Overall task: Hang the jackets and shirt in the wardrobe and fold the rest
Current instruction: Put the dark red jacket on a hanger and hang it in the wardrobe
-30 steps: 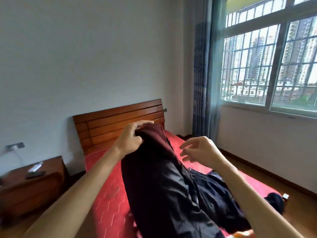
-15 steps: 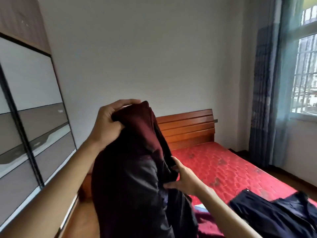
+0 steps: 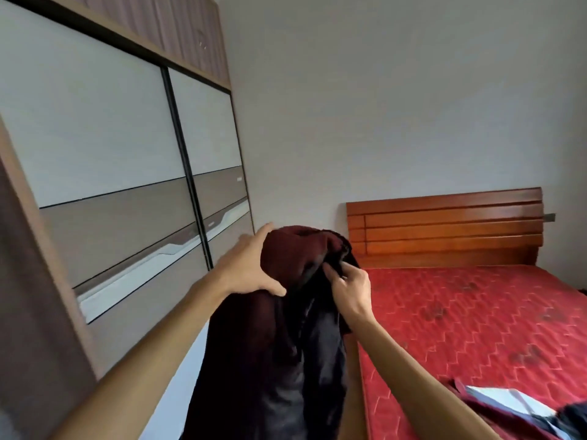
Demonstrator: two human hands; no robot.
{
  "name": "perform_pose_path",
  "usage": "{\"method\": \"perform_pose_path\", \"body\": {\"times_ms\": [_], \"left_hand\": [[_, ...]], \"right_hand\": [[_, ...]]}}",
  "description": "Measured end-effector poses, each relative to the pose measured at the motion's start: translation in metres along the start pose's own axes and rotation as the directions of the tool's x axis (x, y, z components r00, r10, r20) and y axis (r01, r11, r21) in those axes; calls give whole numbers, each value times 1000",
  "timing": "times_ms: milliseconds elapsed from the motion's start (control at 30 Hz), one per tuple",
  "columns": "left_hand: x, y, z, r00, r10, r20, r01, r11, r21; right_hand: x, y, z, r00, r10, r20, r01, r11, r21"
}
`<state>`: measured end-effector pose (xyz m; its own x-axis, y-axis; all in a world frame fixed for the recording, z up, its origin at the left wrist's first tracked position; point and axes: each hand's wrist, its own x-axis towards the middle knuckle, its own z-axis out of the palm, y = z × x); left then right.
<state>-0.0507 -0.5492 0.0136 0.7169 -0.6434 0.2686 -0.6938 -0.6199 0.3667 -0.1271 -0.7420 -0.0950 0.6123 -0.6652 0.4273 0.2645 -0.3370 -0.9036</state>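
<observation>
A dark maroon jacket [image 3: 279,338] with a shiny black lining hangs in front of me. My left hand [image 3: 251,265] holds its top from the left, thumb under the fabric and fingers stretched over it. My right hand [image 3: 349,287] pinches the dark edge of the collar area on the right. The wardrobe [image 3: 120,185] with sliding doors fills the left side, its doors closed in the part I can see. More clothes [image 3: 514,408], dark red and pale blue-white, lie at the bed's near right corner.
A bed [image 3: 476,319] with a red patterned mattress and wooden headboard [image 3: 444,227] stands to the right against the white wall. A narrow gap of floor runs between the bed and the wardrobe, mostly hidden by the jacket.
My view has swung left from the window and bed toward the wardrobe. My right hand rose from the jacket's middle to pinch its top edge. The left hand kept its hold.
</observation>
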Motion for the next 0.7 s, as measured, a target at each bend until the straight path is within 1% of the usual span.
{"method": "perform_pose_path", "body": {"times_ms": [67, 100, 167, 200, 233, 300, 367, 400, 433, 467, 500, 567, 633, 700], "left_hand": [[-9, -2, 20, 992, -102, -78, 102, 995, -6], [-11, -2, 27, 988, -126, -86, 124, 992, -29], [-16, -5, 30, 987, -131, -95, 129, 991, -31], [-19, -6, 29, 980, -132, -152, 129, 991, -29], [-20, -9, 27, 961, -134, -241, 128, 991, -43], [-18, -8, 18, 896, -139, -421, 97, 988, -120], [-13, 5, 6, 834, -152, -530, 41, 976, -216], [-10, 17, 0, 814, -155, -559, 13, 968, -250], [-7, 29, -4, 809, -139, -571, -13, 967, -255], [-5, 40, -5, 817, -105, -567, -41, 970, -239], [-2, 49, -2, 830, -68, -553, -68, 973, -222], [3, 62, 7, 846, -38, -531, -100, 968, -229], [9, 70, 13, 853, -40, -521, -107, 963, -248], [15, 77, 15, 861, -29, -509, -113, 962, -247]], "right_hand": [[-7, -18, 16, 995, -61, 73, 57, 997, 52], [-11, -24, 21, 990, -88, 113, 83, 995, 54], [-19, -29, 26, 976, -137, 172, 132, 990, 41], [-22, -27, 25, 971, -144, 194, 139, 990, 36], [-24, -24, 22, 966, -143, 213, 140, 990, 32], [-30, -14, 12, 948, -161, 274, 172, 985, -19], [-39, -1, 0, 895, -174, 410, 244, 962, -125], [-45, 8, -6, 843, -165, 512, 284, 945, -163], [-52, 14, -12, 780, -147, 609, 322, 928, -189], [-58, 24, -18, 724, -123, 679, 345, 917, -202], [-65, 33, -25, 675, -75, 734, 330, 920, -210], [-79, 50, -40, 624, 88, 777, 198, 943, -267], [-90, 72, -58, 592, 282, 755, 47, 923, -382], [-97, 94, -79, 552, 448, 703, -75, 866, -494]]}}
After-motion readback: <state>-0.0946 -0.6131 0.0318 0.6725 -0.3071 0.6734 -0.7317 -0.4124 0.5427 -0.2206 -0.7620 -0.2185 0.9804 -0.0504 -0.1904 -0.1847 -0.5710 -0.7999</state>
